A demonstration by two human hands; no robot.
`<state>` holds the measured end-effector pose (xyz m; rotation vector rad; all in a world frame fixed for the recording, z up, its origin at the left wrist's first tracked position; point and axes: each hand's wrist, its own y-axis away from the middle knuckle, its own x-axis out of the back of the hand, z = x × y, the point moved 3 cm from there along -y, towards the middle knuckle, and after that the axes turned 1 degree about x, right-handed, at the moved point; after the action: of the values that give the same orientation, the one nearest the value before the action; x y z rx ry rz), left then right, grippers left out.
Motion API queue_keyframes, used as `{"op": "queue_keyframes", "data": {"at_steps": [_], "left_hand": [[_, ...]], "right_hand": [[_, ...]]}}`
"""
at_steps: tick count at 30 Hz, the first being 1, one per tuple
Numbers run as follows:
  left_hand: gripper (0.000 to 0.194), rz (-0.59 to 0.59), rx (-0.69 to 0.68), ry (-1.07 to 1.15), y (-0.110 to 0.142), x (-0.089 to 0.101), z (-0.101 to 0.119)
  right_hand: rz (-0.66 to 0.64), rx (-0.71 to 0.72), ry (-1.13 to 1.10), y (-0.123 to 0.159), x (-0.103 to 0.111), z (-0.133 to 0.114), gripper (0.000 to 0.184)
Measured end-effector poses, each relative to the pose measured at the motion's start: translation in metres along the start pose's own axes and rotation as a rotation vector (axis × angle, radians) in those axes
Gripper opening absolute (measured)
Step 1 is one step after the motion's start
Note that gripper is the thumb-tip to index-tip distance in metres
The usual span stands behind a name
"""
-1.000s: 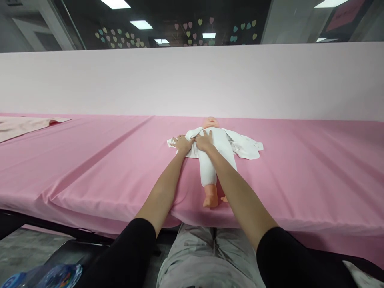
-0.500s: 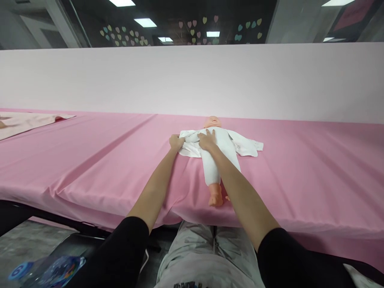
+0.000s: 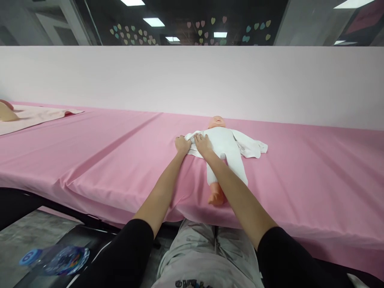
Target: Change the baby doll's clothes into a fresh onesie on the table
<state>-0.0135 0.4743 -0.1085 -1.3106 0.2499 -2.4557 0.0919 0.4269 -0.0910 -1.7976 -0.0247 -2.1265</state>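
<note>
A baby doll (image 3: 223, 141) lies on its back on the pink-covered bed, head at the wall side and one foot toward me. Its torso and legs are white. A white baby shirt (image 3: 250, 147) is spread out under it, one sleeve stretching to the right. My left hand (image 3: 182, 145) is closed around the end of the left sleeve. Just beside it, my right hand (image 3: 203, 145) grips the same sleeve near the doll's shoulder, fingers bent over the cloth. The doll's arm on that side is hidden, and my right forearm covers part of its legs.
The pink sheet (image 3: 120, 160) covers the long bed, backed by a white wall (image 3: 192, 80). At the far left, a pale cloth (image 3: 42, 116) lies with part of another doll (image 3: 7, 112) on it. A water bottle (image 3: 57, 259) rests on a black chair (image 3: 81, 238) at lower left.
My right hand has moved left from the doll's chest onto the sleeve, its fingers now closing on the cloth. My left hand still holds the sleeve end, and the hands are closer together.
</note>
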Motion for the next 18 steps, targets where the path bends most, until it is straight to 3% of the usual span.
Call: {"op": "queue_keyframes", "data": {"at_steps": [6, 10, 18], "left_hand": [[0.030, -0.004, 0.019, 0.112, 0.010, 0.008, -0.004], [0.019, -0.032, 0.024, 0.239, 0.003, 0.009, -0.012], [0.013, -0.265, 0.103, 0.657, -0.013, 0.001, -0.037]], "right_hand": [[0.037, 0.024, 0.039, 0.002, 0.001, 0.002, 0.054], [0.080, 0.013, 0.070, 0.005, 0.005, 0.002, 0.052], [0.085, 0.040, 0.059, 0.005, 0.006, 0.004, 0.048]]}}
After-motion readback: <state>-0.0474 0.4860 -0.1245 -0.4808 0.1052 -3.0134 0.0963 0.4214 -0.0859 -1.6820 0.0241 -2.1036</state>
